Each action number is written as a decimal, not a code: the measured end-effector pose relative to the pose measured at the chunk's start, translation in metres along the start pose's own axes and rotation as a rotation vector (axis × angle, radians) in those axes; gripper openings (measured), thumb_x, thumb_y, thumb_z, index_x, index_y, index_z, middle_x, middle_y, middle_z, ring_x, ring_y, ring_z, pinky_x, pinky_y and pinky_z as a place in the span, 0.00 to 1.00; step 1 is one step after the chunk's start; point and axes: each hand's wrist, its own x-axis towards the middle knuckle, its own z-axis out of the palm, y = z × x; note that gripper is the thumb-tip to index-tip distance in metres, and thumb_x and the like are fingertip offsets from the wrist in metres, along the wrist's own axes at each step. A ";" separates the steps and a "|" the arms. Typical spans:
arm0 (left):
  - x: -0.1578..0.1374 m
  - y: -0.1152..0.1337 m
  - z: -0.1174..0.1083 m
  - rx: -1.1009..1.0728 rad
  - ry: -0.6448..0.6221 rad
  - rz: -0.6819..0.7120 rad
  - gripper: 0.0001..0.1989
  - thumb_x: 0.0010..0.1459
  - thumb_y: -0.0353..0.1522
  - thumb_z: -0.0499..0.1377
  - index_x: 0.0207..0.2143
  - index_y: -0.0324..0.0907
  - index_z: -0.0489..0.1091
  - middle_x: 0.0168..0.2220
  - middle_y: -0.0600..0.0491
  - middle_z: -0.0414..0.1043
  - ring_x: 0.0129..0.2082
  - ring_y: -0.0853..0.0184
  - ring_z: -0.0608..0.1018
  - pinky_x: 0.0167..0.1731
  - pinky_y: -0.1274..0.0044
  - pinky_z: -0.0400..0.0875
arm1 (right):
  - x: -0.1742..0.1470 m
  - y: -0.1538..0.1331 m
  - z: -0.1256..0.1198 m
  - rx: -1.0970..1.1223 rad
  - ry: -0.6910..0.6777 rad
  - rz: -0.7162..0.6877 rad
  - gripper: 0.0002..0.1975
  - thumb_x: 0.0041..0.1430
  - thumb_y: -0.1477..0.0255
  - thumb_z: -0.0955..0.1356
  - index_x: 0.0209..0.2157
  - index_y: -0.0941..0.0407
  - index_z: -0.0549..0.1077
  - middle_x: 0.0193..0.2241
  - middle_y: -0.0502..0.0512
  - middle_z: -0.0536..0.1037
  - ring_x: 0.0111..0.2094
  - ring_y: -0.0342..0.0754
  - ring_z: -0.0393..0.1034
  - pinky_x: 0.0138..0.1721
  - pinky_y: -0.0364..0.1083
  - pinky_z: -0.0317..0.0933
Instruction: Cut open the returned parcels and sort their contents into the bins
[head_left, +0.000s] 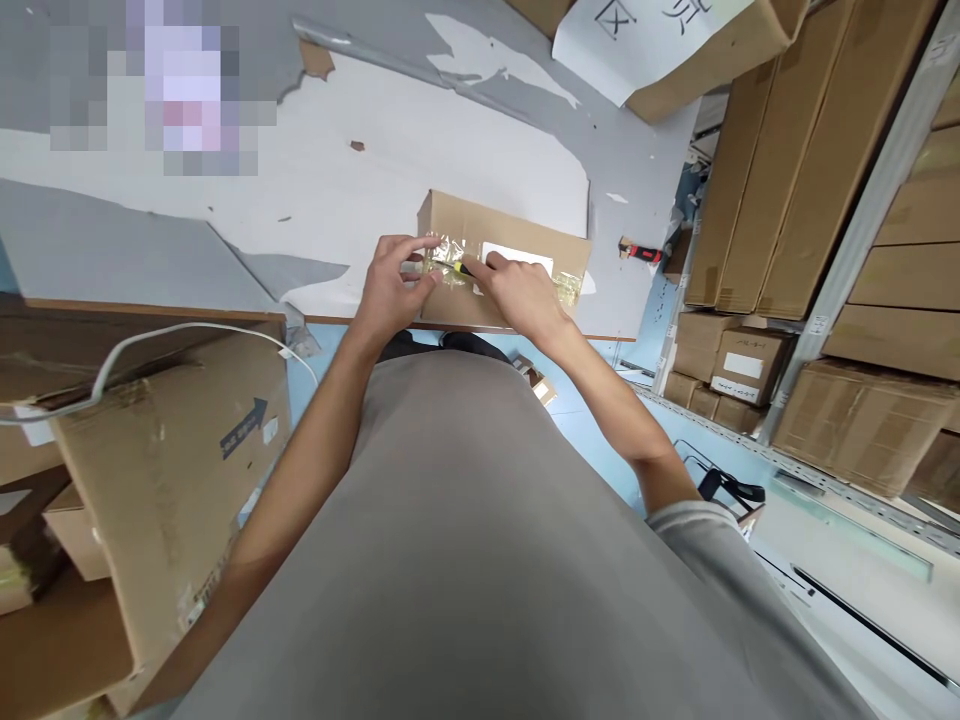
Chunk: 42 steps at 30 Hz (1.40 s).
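Note:
A cardboard box (510, 215) lies at the table's front edge, with shiny clear tape over its left and right ends and a white label (517, 256) on top. My left hand (395, 285) grips the box's left end, thumb and forefinger spread apart over the tape. In my right hand (525, 290) is a slim yellow-and-black tool (460, 268) that looks like a utility knife. Its thin tip points left, at the taped end between my hands. The right fingers are closed round its handle and hide most of it.
A red-and-black tool (640, 250) lies on the table (300, 200), whose covering is torn. A box with a written paper sheet (637, 40) stands at the back right. Shelves of boxes (892, 270) line the right. A large open carton (202, 450) and white cable (187, 328) are at left.

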 end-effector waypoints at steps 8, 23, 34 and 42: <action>0.001 0.002 0.003 0.019 0.038 -0.008 0.27 0.68 0.46 0.70 0.66 0.51 0.81 0.65 0.43 0.76 0.61 0.51 0.84 0.58 0.61 0.88 | 0.008 -0.020 -0.012 -0.051 0.004 -0.013 0.30 0.82 0.82 0.54 0.76 0.59 0.69 0.68 0.75 0.80 0.61 0.63 0.82 0.55 0.53 0.71; -0.001 0.004 0.009 0.106 0.178 -0.047 0.35 0.70 0.62 0.69 0.64 0.48 0.81 0.64 0.48 0.77 0.57 0.57 0.82 0.56 0.59 0.87 | -0.050 0.112 0.037 -0.011 -0.060 0.298 0.22 0.82 0.81 0.61 0.63 0.61 0.84 0.57 0.77 0.85 0.57 0.63 0.83 0.50 0.52 0.65; 0.001 0.025 0.033 0.299 0.365 -0.017 0.20 0.72 0.46 0.67 0.55 0.40 0.82 0.58 0.47 0.84 0.55 0.55 0.85 0.54 0.60 0.85 | -0.075 0.155 0.063 0.026 -0.038 0.242 0.27 0.79 0.86 0.59 0.66 0.60 0.81 0.59 0.74 0.85 0.58 0.60 0.83 0.49 0.52 0.64; 0.000 0.030 0.043 0.407 0.430 -0.099 0.14 0.72 0.35 0.64 0.55 0.38 0.81 0.59 0.44 0.86 0.62 0.55 0.84 0.61 0.63 0.81 | -0.076 0.186 0.087 0.057 0.003 0.125 0.28 0.80 0.85 0.59 0.70 0.55 0.79 0.57 0.70 0.86 0.54 0.59 0.83 0.47 0.51 0.62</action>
